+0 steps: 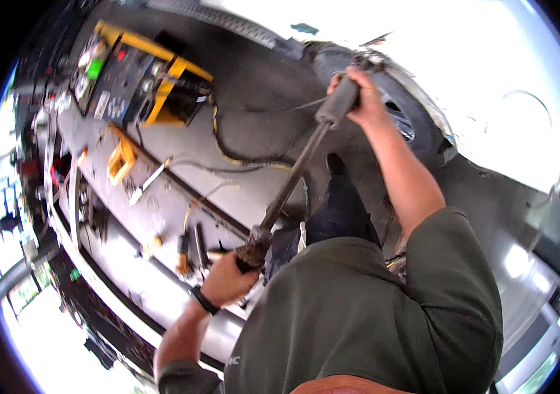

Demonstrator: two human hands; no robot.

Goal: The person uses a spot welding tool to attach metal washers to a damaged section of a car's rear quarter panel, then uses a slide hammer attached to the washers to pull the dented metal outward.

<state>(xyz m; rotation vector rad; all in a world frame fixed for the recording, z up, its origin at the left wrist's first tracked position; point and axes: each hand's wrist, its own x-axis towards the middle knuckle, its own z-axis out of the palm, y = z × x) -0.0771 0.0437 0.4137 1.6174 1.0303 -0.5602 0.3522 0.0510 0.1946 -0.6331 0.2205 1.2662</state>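
A long slide hammer [295,176] runs slantwise between my hands, from near my waist up toward the white car body [490,79]. My left hand [227,282], with a black band on its wrist, is closed round the dark handle at the lower end. Farther out, my right hand [368,105] grips the thick grey sliding weight [337,104] on the rod. Beyond that hand, the tool's far end reaches the damaged-looking edge above the car's wheel [408,118]. Whether it is fixed to the body there cannot be made out.
A yellow-and-black machine [152,82] with a control panel stands at far left. Its cable [224,150] trails across the floor below the rod. On the left, a long light-grey surface [162,203] carries a yellow clamp-like piece [121,163] and an orange-and-black power tool [183,255].
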